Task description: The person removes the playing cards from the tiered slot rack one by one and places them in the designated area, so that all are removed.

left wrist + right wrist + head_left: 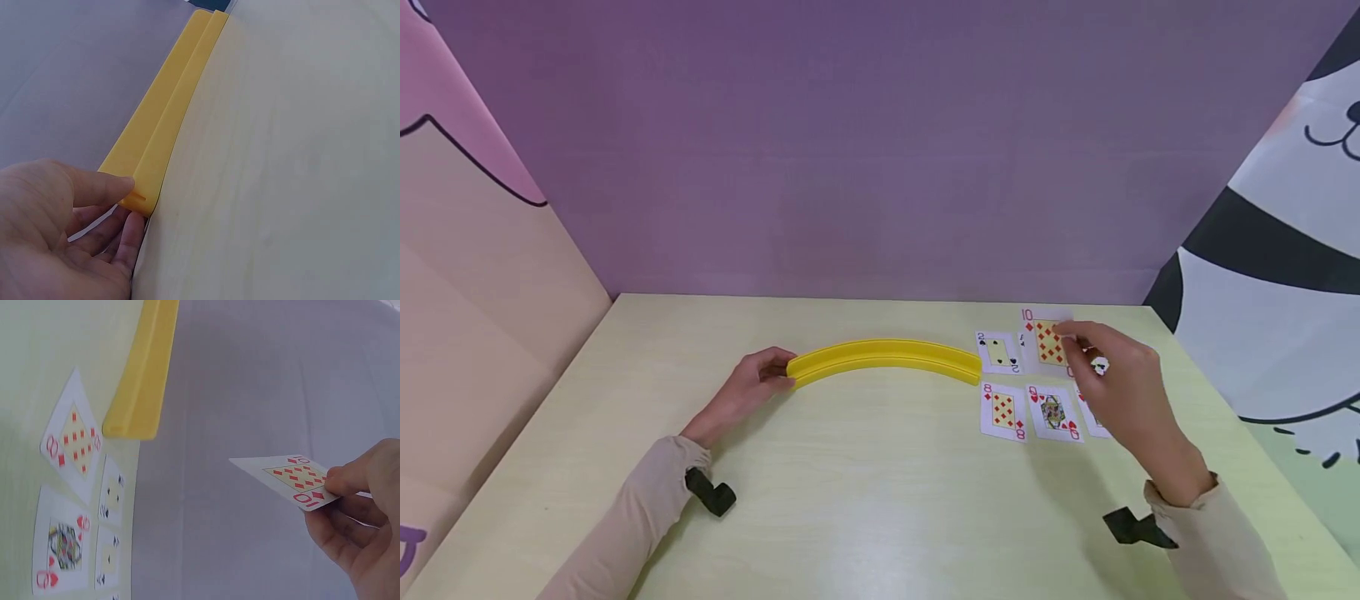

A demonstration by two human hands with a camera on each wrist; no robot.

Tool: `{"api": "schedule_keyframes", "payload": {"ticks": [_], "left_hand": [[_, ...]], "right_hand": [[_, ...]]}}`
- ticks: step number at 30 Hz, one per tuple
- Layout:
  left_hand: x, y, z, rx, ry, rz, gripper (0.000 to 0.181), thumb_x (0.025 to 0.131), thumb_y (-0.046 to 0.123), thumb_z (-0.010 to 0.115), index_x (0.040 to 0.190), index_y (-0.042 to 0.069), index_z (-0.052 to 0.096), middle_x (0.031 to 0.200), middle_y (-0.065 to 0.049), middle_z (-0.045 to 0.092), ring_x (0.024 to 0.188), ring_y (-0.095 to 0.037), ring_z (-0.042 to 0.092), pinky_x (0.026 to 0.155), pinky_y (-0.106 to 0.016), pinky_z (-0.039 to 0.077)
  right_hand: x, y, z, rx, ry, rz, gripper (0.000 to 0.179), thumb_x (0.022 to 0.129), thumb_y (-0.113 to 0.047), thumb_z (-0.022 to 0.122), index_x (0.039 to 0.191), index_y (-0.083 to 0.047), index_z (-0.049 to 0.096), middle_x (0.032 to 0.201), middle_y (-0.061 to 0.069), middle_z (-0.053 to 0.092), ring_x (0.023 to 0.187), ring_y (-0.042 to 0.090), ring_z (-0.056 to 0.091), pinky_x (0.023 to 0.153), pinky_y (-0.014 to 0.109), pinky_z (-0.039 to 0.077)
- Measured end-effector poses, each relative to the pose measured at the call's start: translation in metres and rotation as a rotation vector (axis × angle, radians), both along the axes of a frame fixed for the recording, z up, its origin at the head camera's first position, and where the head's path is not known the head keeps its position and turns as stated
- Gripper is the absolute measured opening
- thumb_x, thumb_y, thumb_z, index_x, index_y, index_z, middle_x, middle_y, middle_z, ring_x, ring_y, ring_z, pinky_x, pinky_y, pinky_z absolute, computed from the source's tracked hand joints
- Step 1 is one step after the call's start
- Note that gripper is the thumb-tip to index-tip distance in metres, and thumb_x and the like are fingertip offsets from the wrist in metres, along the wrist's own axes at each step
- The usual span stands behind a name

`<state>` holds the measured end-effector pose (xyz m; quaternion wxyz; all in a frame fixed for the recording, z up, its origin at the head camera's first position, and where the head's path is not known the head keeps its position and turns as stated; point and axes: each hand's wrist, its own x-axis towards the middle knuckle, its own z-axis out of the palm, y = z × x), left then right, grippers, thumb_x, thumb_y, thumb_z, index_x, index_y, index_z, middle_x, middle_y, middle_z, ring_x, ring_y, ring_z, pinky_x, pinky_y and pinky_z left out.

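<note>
A curved yellow card holder (883,353) with a groove along its length stands on the table. My left hand (747,393) grips its left end, the thumb (112,189) on the face and the other fingers behind and below. My right hand (1126,392) pinches a ten of diamonds (1043,343) by one edge, raised above the table. Beneath it in two rows lie the two of spades (998,352), the eight of diamonds (1003,412) and the queen of hearts (1054,414). A black-suit card (107,559) lies beside the two of spades, mostly hidden in the head view.
Another card (1096,422) is partly covered by my right hand. The pale wooden table (865,483) ends at a purple back wall (880,150). Printed panels stand left and right. The card holder's right end is close beside the cards.
</note>
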<state>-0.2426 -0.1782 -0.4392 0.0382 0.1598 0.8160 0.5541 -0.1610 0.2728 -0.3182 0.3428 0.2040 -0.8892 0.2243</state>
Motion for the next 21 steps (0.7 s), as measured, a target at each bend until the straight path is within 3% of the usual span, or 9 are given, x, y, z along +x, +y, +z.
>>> {"api": "schedule_keyframes", "payload": {"ticks": [12,21], "left_hand": [[0.003,-0.004,0.004,0.014,-0.013,-0.001,0.035,0.093,-0.001,0.065,0.127,-0.007,0.058,0.121,-0.025,0.061,0.105,-0.033,0.06,0.083,-0.02,0.051],[0.004,-0.004,0.003,0.013,-0.011,-0.004,0.036,0.094,-0.001,0.065,0.129,-0.007,0.057,0.122,-0.025,0.061,0.106,-0.034,0.059,0.083,-0.02,0.051]], "right_hand": [[-0.003,0.049,0.002,-0.079,-0.08,-0.135,0.028,0.087,0.008,0.066,0.113,-0.002,0.071,0.098,0.019,0.07,0.081,-0.017,0.044,0.073,-0.002,0.036],[-0.012,0.085,-0.009,-0.099,-0.168,-0.227,0.021,0.091,0.001,0.064,0.11,-0.001,0.072,0.09,0.021,0.07,0.076,-0.021,0.043,0.068,-0.003,0.035]]}}
